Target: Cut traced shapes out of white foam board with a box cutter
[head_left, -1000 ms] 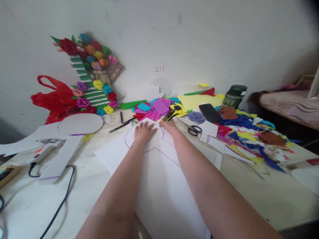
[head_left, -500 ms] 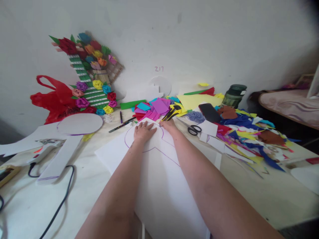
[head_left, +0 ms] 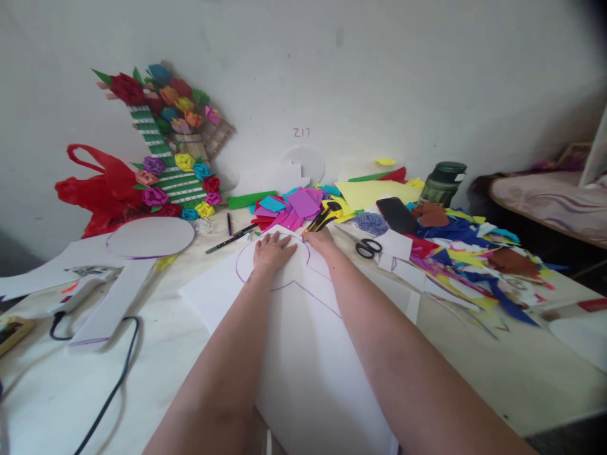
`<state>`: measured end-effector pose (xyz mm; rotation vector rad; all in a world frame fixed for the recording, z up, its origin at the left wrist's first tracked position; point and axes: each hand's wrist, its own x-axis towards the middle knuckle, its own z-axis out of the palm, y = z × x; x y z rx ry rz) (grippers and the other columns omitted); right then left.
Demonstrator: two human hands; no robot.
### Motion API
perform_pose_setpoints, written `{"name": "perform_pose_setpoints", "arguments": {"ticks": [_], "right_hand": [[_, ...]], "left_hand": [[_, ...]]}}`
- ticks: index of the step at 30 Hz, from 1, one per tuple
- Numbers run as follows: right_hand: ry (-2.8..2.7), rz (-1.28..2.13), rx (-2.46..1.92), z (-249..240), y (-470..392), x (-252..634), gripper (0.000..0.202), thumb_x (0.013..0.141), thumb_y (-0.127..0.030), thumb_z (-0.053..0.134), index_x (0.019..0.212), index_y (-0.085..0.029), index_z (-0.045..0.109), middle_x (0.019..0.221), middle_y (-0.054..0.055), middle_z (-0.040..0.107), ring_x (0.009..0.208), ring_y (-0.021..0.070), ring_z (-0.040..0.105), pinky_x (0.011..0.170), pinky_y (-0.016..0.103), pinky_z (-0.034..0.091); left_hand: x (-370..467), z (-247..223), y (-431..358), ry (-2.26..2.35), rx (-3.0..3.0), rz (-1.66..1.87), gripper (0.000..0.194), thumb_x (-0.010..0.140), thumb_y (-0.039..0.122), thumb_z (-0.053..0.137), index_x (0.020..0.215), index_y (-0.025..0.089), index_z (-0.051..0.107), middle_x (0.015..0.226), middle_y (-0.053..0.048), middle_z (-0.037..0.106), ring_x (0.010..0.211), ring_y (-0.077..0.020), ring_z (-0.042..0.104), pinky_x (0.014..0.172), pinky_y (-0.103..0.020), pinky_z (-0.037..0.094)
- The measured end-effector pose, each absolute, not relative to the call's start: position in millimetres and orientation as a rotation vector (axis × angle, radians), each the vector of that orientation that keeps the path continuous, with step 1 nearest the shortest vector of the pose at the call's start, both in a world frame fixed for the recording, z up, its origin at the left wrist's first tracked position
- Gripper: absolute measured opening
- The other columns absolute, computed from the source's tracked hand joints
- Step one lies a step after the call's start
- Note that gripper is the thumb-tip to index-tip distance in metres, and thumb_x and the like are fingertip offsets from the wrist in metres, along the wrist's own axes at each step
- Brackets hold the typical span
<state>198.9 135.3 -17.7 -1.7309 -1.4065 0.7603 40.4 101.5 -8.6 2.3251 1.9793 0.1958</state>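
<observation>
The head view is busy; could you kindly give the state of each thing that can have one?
White sheet: marked with purple lines
Left hand: spread flat on that sheet
Right hand: closed around yellow-and-black tool
Scissors: lying down, blades apparently shut
Phone: lying, screen dark
Bottle: upright, lid on

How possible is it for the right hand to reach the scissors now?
Probably yes: the scissors lie beside the right hand, with nothing visibly between them, though it seems to hold a yellow-black cutter.
</observation>
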Motion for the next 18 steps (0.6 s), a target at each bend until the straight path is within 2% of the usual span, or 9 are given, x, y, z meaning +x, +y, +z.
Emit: {"name": "perform_pose_setpoints", "arguments": {"ticks": [6,18], "right_hand": [[-1.388,0.748,-1.73,-18.1,134.0,198.3,0.025,0.059,-0.027,0.059,0.081,-0.019,0.068,0.085,0.004,0.068,0.084,0.0179,0.062,0.073,0.027,0.045],[-1.333,0.777,-1.673,-31.0,143.9,199.0,0.024,0.059,-0.028,0.06,0.079,-0.018,0.068,0.072,0.003,0.066,0.069,0.0154,0.06,0.062,0.024,0.045]], "left_hand": [[40.7,-7.7,100.6,1.979,2.316,0.2,0.061,0.083,0.068,0.026,0.135,0.04,0.039,0.151,0.006,0.021,0.138,-0.025,0.016,0.11,-0.046,0.012],[39.9,-8.7,101.8,1.972,2.313,0.202,0.063,0.082,0.069,0.026,0.136,0.04,0.038,0.151,0.005,0.02,0.138,-0.0245,0.015,0.11,-0.045,0.012]]}}
